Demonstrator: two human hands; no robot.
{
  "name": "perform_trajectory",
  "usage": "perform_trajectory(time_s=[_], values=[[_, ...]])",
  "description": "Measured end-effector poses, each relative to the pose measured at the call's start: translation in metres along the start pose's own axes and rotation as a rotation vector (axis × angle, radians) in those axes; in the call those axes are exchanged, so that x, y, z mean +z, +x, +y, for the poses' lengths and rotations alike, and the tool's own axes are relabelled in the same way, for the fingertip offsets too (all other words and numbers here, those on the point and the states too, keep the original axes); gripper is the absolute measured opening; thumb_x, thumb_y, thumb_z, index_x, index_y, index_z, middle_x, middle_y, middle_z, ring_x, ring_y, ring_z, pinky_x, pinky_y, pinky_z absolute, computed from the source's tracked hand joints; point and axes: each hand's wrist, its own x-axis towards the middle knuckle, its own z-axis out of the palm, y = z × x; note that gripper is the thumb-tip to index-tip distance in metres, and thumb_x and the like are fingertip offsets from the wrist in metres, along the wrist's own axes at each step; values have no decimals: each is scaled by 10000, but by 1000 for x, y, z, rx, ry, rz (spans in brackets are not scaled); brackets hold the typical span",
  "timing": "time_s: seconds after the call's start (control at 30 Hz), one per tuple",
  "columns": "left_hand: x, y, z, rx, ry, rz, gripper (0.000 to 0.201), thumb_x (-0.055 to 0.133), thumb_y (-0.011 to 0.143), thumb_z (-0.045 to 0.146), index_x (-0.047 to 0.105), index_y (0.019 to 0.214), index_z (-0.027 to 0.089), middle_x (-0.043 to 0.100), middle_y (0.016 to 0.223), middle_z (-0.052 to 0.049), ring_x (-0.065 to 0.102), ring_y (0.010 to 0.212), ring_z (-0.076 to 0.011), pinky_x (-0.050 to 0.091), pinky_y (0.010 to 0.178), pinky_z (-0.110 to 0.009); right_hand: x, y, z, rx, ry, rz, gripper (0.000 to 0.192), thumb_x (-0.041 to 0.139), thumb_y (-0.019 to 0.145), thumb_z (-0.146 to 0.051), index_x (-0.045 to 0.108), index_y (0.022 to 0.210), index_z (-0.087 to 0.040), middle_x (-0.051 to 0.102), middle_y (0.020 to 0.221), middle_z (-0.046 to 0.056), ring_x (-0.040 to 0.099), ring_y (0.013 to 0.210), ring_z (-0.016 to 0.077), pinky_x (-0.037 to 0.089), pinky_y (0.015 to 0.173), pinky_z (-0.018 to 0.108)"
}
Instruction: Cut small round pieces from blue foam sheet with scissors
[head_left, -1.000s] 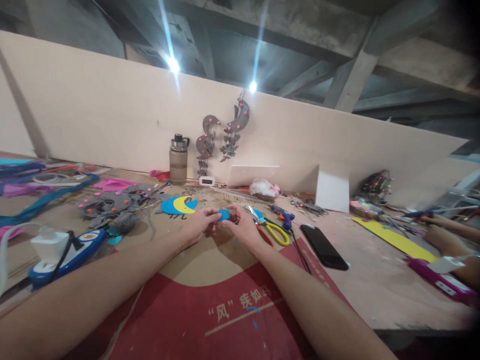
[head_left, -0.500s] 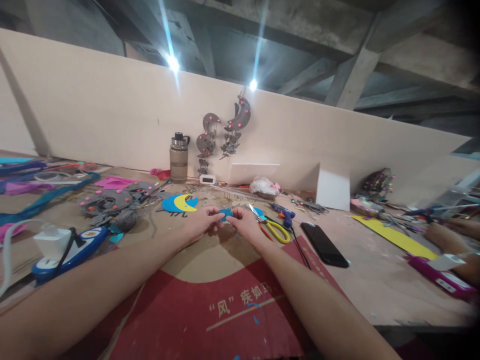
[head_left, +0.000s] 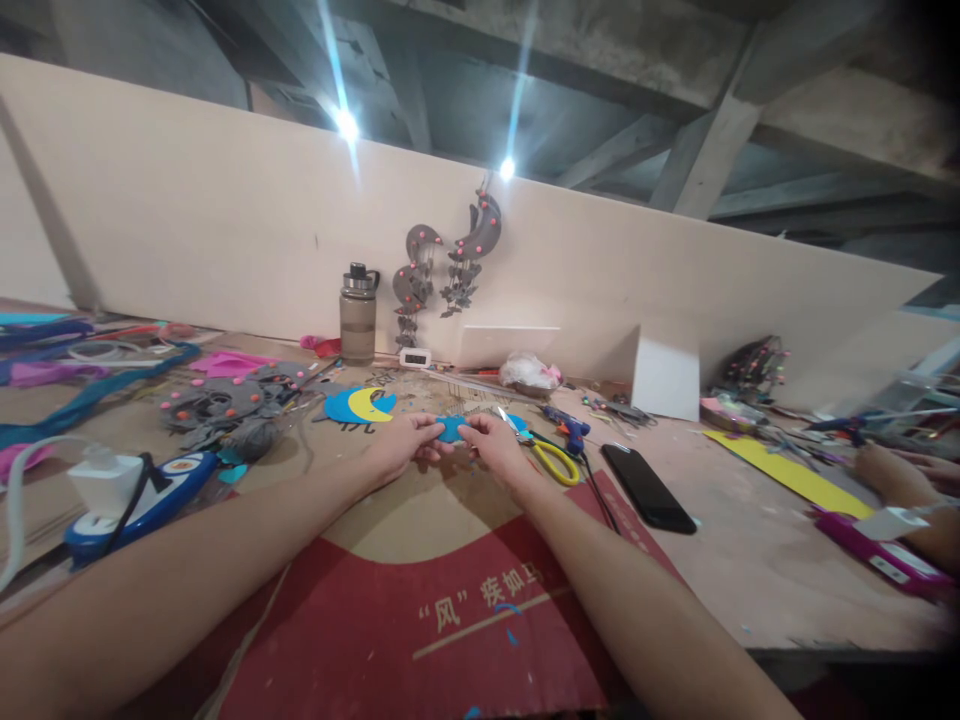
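Note:
Between my two hands is a small blue cut-out piece (head_left: 451,430), thin like felt or foam sheet. My left hand (head_left: 409,443) pinches its left end and my right hand (head_left: 491,443) pinches its right end, just above the cardboard. Beside my right hand lie scissors with yellow handles (head_left: 556,464), blades pointing away, partly over another blue piece (head_left: 514,424). Beyond my left hand rest a yellow crescent (head_left: 369,405) and blue cut-outs (head_left: 339,405) under it.
A glue gun (head_left: 574,430) and black phone (head_left: 649,488) lie to the right. A bottle (head_left: 358,315) stands at the back. Grey crescent ornaments (head_left: 225,400) and a blue power strip (head_left: 142,510) are left. Another person's hands (head_left: 896,475) work at far right, near a yellow sheet (head_left: 787,473).
My hands have moved slightly apart, and more of the blue piece shows between my fingers. The other person's hands at the right have shifted a little.

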Motion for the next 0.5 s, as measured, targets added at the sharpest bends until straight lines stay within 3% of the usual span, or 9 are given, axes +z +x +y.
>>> perform_trajectory(time_s=[0.2,0.3,0.5], values=[[-3,4,-3,-14,-50,0,250,725,800,337,572,836,142,720,692,-63,604,441,-93,403,387,-153,-2,-1,0,2,61,28,279,710,670,-434,614,722,-178,573,567,-29,490,501,107,413,461,227],[-4,5,-4,-12,-93,14,238,725,805,312,555,812,145,704,669,-44,597,435,-85,474,439,-173,-1,-1,0,8,93,34,328,675,682,-497,598,688,-178,558,569,-19,514,526,116,419,467,227],[-4,5,-2,-19,-122,30,213,704,831,272,535,792,148,694,663,-36,591,440,-74,498,470,-175,-1,1,0,23,124,66,334,680,654,-496,578,674,-179,549,606,-24,526,540,110,412,466,219]])
